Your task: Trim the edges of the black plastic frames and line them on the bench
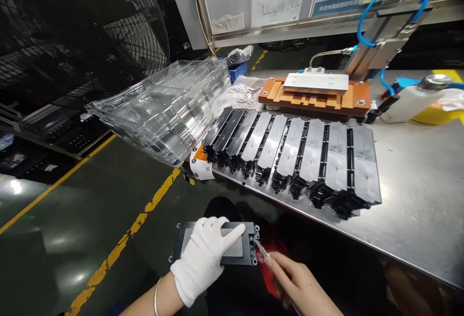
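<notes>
My left hand (205, 253), in a white glove, is wrapped over a flat black plastic housing (250, 229) with a grey plate on its upper face. The housing lies across my lap, its small round corner lugs showing. My bare right hand (293, 277) grips a slim craft knife (261, 249), whose pale tip touches the housing's right end near the lugs. The far end of the knife is partly hidden under my fingers. Beyond my hands, a row of similar black housings (302, 149) with grey metal faces stands along the bench edge.
The metal bench (413, 176) is on the right. Clear plastic trays (170, 103) are stacked at its left. An orange fixture (315, 101) with a pneumatic press (384, 40) stands behind the row. A white bottle (413, 98) is at the back right. A large fan (90, 21) is upper left.
</notes>
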Available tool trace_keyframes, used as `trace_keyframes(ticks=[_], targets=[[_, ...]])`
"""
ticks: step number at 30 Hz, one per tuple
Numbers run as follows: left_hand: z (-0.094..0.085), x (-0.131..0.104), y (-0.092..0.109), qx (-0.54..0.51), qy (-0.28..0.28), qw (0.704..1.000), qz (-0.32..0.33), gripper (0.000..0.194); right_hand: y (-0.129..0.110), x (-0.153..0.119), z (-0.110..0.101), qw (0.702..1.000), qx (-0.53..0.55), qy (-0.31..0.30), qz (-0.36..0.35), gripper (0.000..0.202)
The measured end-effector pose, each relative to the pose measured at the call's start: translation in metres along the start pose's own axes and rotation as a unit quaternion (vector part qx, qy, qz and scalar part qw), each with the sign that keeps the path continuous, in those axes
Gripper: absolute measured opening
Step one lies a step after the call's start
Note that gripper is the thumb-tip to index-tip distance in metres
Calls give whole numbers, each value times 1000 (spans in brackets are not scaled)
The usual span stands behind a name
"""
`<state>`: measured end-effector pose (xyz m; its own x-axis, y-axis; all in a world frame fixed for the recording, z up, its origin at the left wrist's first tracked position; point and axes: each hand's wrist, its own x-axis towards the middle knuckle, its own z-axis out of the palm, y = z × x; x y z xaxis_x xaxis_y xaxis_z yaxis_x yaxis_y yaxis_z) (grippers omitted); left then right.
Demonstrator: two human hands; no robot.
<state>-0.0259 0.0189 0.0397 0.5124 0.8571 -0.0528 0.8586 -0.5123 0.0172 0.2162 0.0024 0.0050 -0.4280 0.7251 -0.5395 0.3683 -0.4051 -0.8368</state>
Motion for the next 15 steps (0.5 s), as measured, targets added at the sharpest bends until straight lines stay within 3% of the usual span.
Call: trace_keyframes(ticks=[4,10,15], targets=[[-4,-1,-1,-2,-15,1000,-15,84,-1,-4,-14,996,-45,78,-28,42],[-7,0,-1,-4,0,1000,-1,84,-11,-9,-10,998,-58,-3,-7,48],[-7,0,0,4,-10,1000,7,85,-16,-7,-1,995,-94,20,-21,48]])
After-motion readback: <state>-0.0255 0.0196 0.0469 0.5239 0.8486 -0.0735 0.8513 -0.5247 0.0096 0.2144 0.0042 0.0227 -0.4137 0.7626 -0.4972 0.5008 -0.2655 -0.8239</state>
